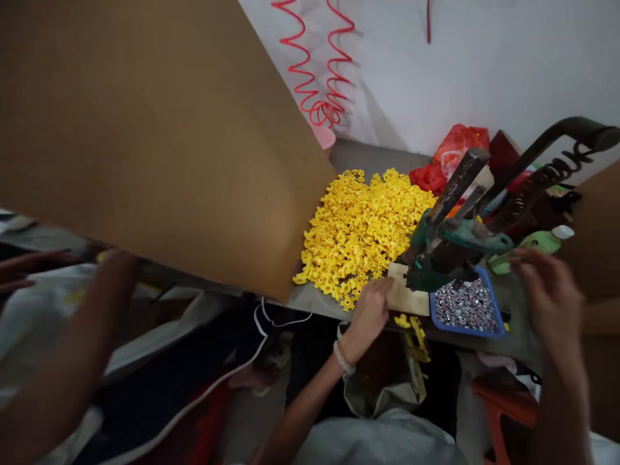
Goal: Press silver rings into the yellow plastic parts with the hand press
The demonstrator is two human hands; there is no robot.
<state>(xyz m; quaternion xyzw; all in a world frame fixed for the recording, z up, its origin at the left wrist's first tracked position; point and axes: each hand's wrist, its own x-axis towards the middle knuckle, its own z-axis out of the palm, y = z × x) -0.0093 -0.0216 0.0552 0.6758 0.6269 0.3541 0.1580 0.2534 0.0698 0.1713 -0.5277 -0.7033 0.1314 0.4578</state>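
Left hand [371, 312] at the wooden block [409, 300], right hand [555, 290] near the green bottle [541, 241]; I cannot tell whether either grip pinches anything. Yellow pieces [363, 226] lie heaped beyond the left grip; finished or waiting, unclear.

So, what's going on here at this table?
The person's left hand is at the edge of a pale block by a green press, beside a heap of yellow parts. The right hand is near a green bottle, right of a blue tray of small shiny pieces; whether it holds anything isn't clear. Another person's arm shows at the left, by a cardboard panel.
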